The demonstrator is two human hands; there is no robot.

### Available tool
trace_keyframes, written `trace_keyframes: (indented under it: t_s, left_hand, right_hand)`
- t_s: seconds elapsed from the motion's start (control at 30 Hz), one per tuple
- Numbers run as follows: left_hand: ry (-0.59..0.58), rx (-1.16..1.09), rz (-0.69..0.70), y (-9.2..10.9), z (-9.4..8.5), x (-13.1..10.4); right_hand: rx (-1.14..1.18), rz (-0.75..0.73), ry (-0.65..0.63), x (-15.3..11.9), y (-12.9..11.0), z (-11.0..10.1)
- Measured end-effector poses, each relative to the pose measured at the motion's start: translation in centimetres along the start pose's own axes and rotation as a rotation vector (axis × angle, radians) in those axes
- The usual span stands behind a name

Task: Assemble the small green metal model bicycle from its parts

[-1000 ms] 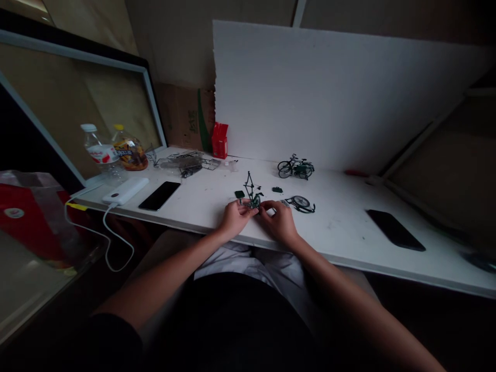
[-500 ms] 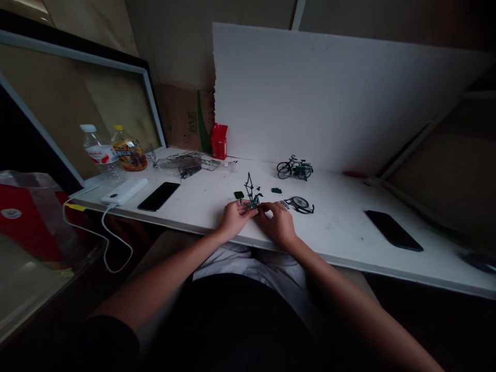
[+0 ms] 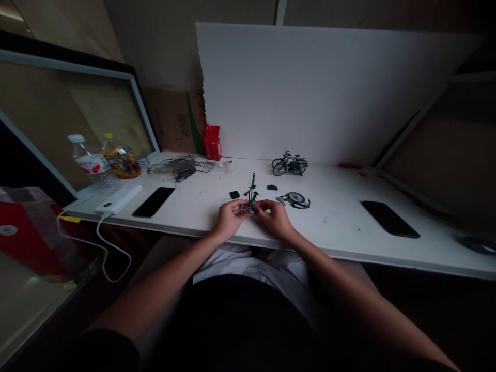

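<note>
Between my hands, over the front edge of the white table, is a small dark green model bicycle frame (image 3: 252,192). My left hand (image 3: 229,219) is closed on its lower left side. The fingers of my right hand (image 3: 275,217) pinch at its lower right; whether a smaller part is between them I cannot make out. Beyond my left fingertips lies a small dark green piece (image 3: 234,195), and a similar green piece (image 3: 272,187) is farther back. A loose model wheel with a curved dark part (image 3: 296,198) lies just past my right hand.
Assembled model bicycles (image 3: 290,164) stand near the white board. A phone (image 3: 154,202), a power bank (image 3: 118,199) with a cable, bottles (image 3: 121,157), bagged parts (image 3: 178,166) and a red box (image 3: 213,142) occupy the left. A black flat object (image 3: 389,219) lies right.
The model frame has turned between my hands and now appears narrower and more edge-on. Both hands stay closed around its base. The whole view has shifted slightly.
</note>
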State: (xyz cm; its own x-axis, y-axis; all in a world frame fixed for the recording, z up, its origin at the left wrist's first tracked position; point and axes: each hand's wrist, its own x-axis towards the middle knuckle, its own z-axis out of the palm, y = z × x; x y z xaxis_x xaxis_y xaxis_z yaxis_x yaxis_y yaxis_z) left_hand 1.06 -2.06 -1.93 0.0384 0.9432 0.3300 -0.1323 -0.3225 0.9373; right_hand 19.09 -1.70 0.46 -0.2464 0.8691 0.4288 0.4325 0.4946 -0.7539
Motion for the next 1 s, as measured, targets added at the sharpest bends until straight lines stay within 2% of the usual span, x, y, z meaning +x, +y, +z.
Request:
trace_keyframes:
  t_s: [0.1, 0.23, 0.3, 0.37, 0.5, 0.57, 0.83, 1.0]
  left_hand:
    - [-0.004, 0.011, 0.009, -0.2, -0.1, 0.0]
    - [-0.024, 0.053, 0.019, -0.4, -0.2, -0.1]
    - [-0.024, 0.06, 0.022, -0.4, -0.2, -0.1]
    - [0.01, 0.035, -0.006, -0.3, -0.1, -0.2]
    - [0.093, -0.021, -0.078, -0.2, -0.1, -0.1]
    - [0.091, -0.021, -0.083, -0.1, -0.2, 0.0]
    - [0.045, -0.042, -0.119, 0.0, -0.3, 0.0]
    - [-0.005, 0.015, -0.071, 0.4, -0.6, -0.2]
  right_hand:
    - [0.145, 0.093, -0.062, 0.2, -0.1, -0.5]
    - [0.327, 0.271, -0.207, 0.1, -0.3, -1.5]
    - [0.349, 0.291, -0.23, 0.1, -0.4, -2.0]
    - [0.298, 0.196, -0.178, 0.1, -0.6, -2.2]
    - [0.038, -0.086, -0.03, 0.2, -0.5, -1.9]
    - [-0.065, -0.15, -0.006, 0.2, -0.2, -1.7]
    - [-0.337, -0.213, 0.012, -0.2, 0.6, -1.3]
    - [-0.21, -0.152, -0.004, -0.5, -0.1, -1.0]
